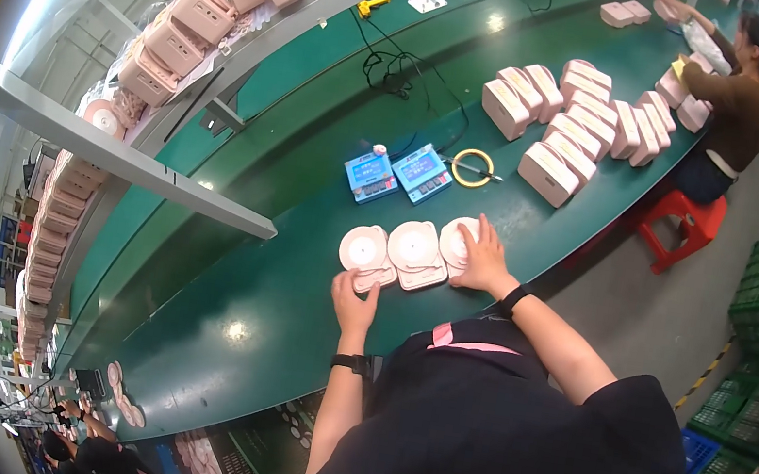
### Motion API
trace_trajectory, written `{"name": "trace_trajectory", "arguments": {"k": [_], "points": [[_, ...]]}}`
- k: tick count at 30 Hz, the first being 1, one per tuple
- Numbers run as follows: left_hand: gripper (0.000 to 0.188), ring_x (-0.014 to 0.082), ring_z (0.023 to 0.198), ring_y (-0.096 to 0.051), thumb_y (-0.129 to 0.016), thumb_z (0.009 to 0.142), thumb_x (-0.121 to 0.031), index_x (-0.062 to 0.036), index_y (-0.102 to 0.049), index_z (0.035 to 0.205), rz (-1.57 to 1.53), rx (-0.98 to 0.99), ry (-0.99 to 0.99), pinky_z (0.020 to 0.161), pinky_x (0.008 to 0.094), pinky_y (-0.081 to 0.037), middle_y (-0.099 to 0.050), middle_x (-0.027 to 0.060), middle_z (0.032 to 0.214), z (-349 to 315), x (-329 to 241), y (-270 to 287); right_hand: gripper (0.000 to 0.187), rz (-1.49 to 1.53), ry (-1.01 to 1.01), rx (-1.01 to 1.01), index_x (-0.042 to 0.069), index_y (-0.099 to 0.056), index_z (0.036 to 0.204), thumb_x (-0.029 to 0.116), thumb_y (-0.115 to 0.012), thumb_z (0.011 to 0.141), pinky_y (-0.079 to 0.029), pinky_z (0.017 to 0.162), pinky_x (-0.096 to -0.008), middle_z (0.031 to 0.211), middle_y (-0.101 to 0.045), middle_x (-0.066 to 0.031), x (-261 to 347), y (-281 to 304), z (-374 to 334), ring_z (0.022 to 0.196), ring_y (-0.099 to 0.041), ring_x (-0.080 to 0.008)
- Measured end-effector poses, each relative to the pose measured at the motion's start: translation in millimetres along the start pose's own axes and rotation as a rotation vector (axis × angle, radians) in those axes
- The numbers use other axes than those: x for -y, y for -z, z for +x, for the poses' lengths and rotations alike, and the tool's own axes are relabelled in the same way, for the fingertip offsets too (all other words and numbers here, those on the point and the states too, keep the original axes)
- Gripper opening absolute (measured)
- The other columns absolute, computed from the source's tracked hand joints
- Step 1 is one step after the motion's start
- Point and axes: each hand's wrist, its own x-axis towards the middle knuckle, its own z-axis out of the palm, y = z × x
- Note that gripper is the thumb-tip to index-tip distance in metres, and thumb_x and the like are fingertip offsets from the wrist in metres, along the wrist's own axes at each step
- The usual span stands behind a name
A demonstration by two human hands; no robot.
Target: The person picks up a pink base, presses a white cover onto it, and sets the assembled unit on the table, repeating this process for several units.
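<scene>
Three pale pink plastic housings with round white-centred discs lie side by side on the green bench: a left housing [364, 250], a middle housing [416, 248] and a right housing [453, 242]. My left hand [353, 308] grips the near edge of the left one, thumb and fingers on either side of its corner. Over the right one, my right hand [486, 261] spreads its thumb and fingers across the sides and covers part of its disc. The middle housing sits between the two hands, touched by neither.
Beyond the housings sit two blue boxes with displays [396, 175] and a yellow coiled cable [472, 168]. Several pink units [558, 156] stand in rows at the right. A co-worker [738, 104] sits farther along the bench [225, 351]. A grey beam [118, 149] crosses at left.
</scene>
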Motion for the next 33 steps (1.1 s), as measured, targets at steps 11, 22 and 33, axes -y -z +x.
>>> {"name": "trace_trajectory", "arguments": {"k": [11,22,33], "points": [[0.093,0.0338,0.119,-0.050,-0.078,0.072,-0.031,0.0032,-0.025,0.140,-0.195,0.010,0.130,0.099,0.0385,-0.039,-0.048,0.0243,0.131,8.1,2.6,-11.4,0.108,0.048,0.012,0.027,0.030,-0.031,0.140,0.031,-0.081,0.044,-0.036,0.097,-0.0610,0.149,-0.010,-0.0215,-5.8,-3.6,8.3,0.131,-0.021,-0.0499],[0.063,0.0207,0.107,-0.057,-0.070,0.082,-0.015,0.0065,-0.037,0.132,-0.638,0.146,0.303,0.090,0.0311,-0.045,-0.057,0.0147,0.123,-10.0,38.3,-26.6,0.104,0.018,0.199,0.068,0.030,-0.039,0.135,0.030,-0.080,0.040,-0.038,0.099,-0.0555,0.147,-0.019,-0.0190,-26.8,17.9,33.1,0.127,-0.027,-0.0495],[0.038,0.0349,0.108,-0.047,-0.060,0.082,-0.022,-0.0022,-0.052,0.114,0.121,-0.064,-0.095,0.091,0.0432,-0.039,-0.047,0.0143,0.129,-41.7,28.1,-25.8,0.082,0.072,0.251,-0.136,0.027,-0.048,0.129,0.037,-0.078,0.054,-0.040,0.098,-0.0499,0.141,-0.035,-0.0137,-33.5,12.3,32.9,0.120,-0.038,-0.0436]]}}
